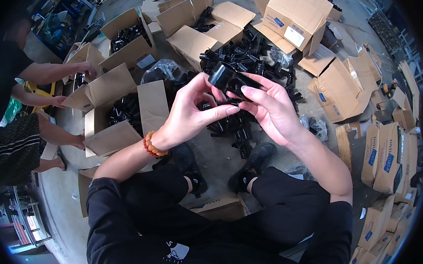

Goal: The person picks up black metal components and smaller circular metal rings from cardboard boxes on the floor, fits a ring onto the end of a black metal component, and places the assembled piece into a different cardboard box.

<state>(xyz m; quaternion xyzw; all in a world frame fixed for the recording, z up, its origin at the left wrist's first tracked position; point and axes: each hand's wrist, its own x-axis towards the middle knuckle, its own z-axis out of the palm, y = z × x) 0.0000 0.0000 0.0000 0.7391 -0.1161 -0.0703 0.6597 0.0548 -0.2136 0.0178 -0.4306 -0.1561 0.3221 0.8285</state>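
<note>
A glossy black tubular part (221, 77) is held up in front of me, its wide round end toward the upper left. My right hand (277, 111) grips its right side between thumb and fingers. Curled around the left side is my left hand (189, 106), its thumb stretched toward the right fingertips. A beaded bracelet (152, 144) circles the left wrist. Below and behind the part, a heap of similar black parts (238, 57) lies on the floor. The lower end of the held part is partly hidden by my fingers.
Open cardboard boxes with black parts (125, 113) stand at the left and behind the heap. At the left, a co-worker's hand (87, 69) reaches over a box. Opened cartons (337, 88) and stacked cartons (382, 158) are at the right. Plastic bags (161, 69) lie about the heap.
</note>
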